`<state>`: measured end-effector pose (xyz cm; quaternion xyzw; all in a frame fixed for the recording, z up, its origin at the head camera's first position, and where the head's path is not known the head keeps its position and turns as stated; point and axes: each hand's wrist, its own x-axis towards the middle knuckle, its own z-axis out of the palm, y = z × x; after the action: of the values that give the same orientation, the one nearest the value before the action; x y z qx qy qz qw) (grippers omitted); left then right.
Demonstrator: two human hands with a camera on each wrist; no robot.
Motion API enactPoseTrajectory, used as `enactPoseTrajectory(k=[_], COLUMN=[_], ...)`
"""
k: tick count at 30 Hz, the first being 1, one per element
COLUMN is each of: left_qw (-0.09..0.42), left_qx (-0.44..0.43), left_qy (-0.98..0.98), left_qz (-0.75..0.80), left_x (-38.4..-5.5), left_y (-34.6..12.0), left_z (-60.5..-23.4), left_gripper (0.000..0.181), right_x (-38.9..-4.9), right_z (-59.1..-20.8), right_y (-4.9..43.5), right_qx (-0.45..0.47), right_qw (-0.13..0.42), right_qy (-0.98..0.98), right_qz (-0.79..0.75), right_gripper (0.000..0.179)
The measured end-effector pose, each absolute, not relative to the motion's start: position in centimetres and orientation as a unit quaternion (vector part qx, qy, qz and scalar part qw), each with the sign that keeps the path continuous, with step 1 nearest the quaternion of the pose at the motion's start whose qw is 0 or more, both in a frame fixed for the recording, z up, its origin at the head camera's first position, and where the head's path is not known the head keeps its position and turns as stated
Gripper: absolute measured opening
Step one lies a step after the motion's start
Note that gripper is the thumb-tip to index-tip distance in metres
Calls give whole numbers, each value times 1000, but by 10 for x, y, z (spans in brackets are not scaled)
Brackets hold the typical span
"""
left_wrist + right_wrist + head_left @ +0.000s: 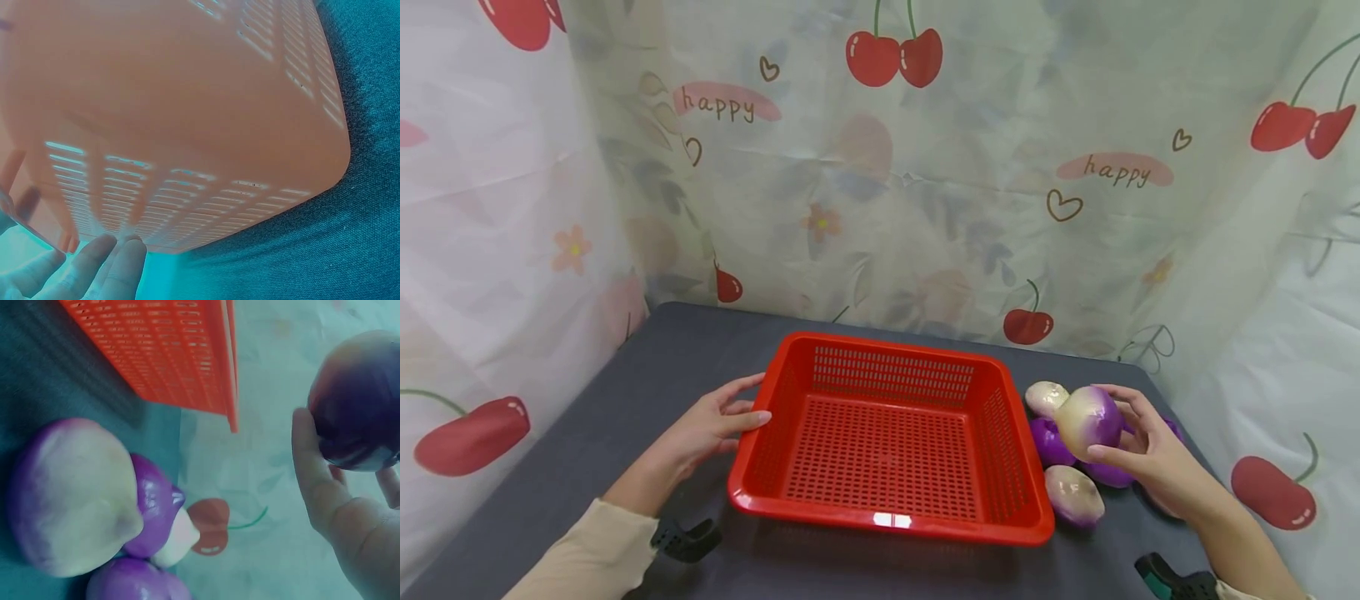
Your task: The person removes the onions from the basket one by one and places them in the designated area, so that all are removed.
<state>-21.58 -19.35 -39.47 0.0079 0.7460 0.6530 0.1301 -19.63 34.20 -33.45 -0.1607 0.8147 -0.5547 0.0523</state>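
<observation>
A red plastic basket [880,454] with slotted walls stands on the table. My left hand [715,421] grips its left rim, thumb over the edge. In the left wrist view the fingers [125,269] lie along the slotted outer wall [156,125]. My right hand [1150,442] holds a purple-and-white turnip [1086,422] between thumb and fingers, raised beside the basket's right rim. That turnip [359,403] shows well above the table in the right wrist view. Below it, several turnips lie together, among them a pale one [1075,496] at the front and another pale one [1045,398] behind.
The dark grey table [715,342] reaches back to a curtain [925,208] printed with cherries. More curtain hangs at both sides. A purple turnip [1051,442] lies close against the basket's right wall.
</observation>
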Motion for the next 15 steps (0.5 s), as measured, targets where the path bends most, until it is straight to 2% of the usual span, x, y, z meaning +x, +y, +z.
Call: enactPoseTrajectory(k=[5, 15], left_qw=[131, 132], left_qx=[6, 5], left_qy=[745, 743], left_qz=[654, 656], left_x=[-216, -216], left_y=[-195, -195], left_z=[-395, -395], left_gripper=[77, 76], right_x=[-188, -170], right_z=[-346, -376], right_y=[356, 391], right_qx=[-196, -164], right_qw=[38, 1], right_qy=[786, 765], right_qz=[-585, -623], right_gripper=[68, 62])
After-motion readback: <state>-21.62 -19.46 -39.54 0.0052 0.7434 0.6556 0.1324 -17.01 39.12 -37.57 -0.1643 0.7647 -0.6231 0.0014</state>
